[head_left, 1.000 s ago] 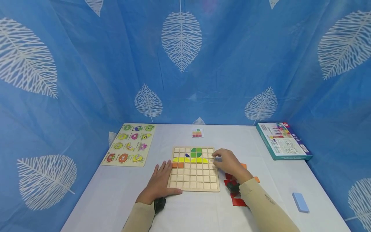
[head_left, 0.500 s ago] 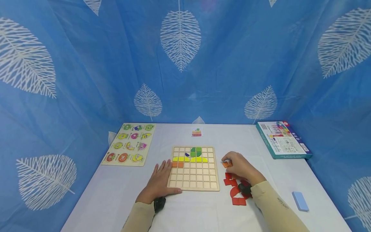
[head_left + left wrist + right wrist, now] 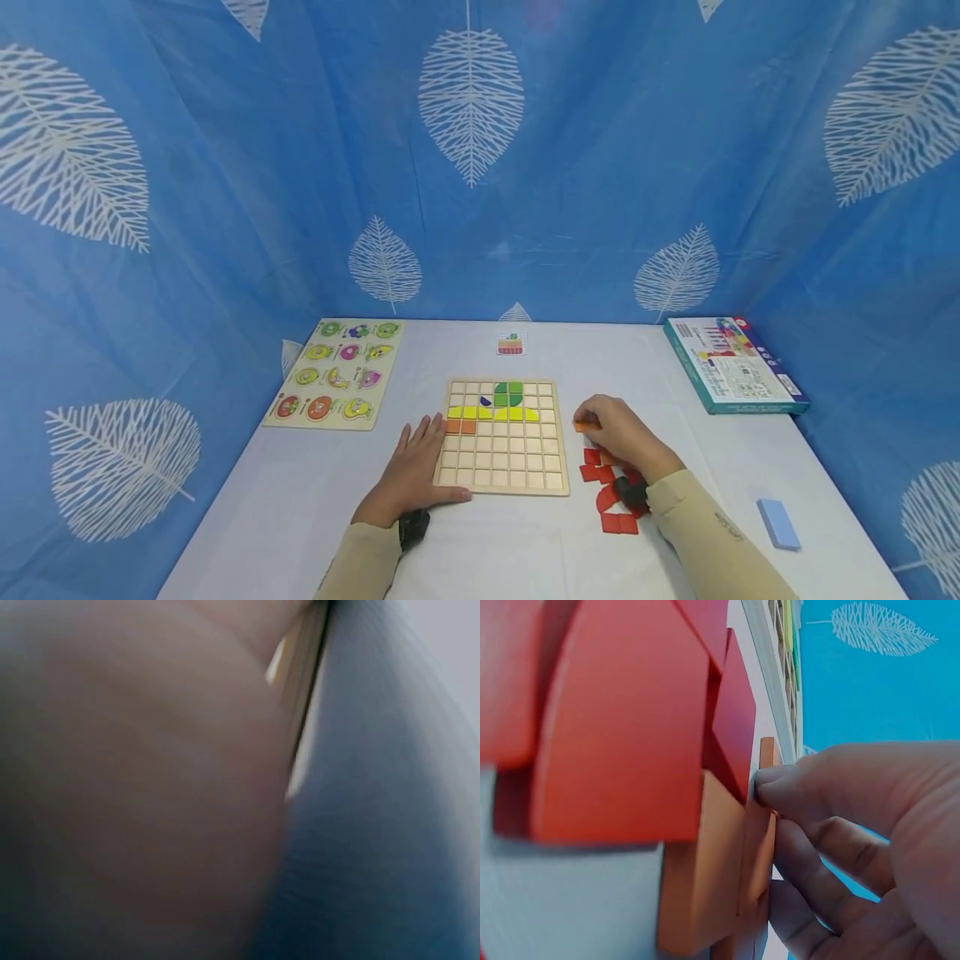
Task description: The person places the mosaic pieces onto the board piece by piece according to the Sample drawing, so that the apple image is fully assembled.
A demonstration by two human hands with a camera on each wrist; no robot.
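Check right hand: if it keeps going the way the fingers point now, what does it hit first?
Probably the wooden grid board. The right hand, pinching an orange tile, points left toward the board's right edge, with only bare tablecloth between. How high the hand is held is unclear, so it might pass over the rim.

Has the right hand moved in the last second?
Yes. The right hand has left the wooden board and moved right, off its edge, to the loose tiles, pinching an orange tile.
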